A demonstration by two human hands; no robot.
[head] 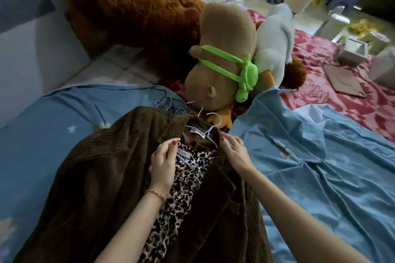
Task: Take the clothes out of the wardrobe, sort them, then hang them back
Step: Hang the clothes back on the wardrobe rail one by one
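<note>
Three plush toys [222, 53] crowd the bed's far edge behind one brown corduroy jacket [89, 177], which lies over a leopard-print garment [181, 194]; left hand [163, 164] and right hand [235, 153] pinch its collar

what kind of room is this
Most likely a bedroom at home. The clothes lie on a bed with a blue star-print sheet and a red floral blanket. Plush toys are piled at its far end, among them a big brown teddy bear and a tan plush.
</note>
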